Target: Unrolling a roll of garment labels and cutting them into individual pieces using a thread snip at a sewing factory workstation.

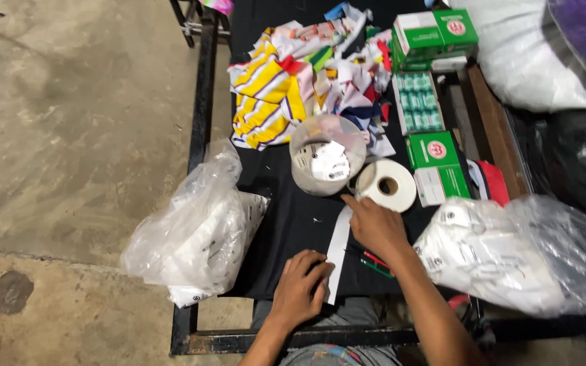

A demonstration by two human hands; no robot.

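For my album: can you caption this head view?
Both hands, left and right, press a white strip beside a tape roll.

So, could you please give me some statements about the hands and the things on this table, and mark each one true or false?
1. The left hand presses on the white paper strip. True.
2. The right hand holds the green boxes. False: it rests by the white tape roll, with nothing gripped.
3. A clear round container holds white tags. True.
4. The striped cloth is blue and green. False: yellow, white and red.
5. A clear plastic bag hangs over the table's left edge. True.
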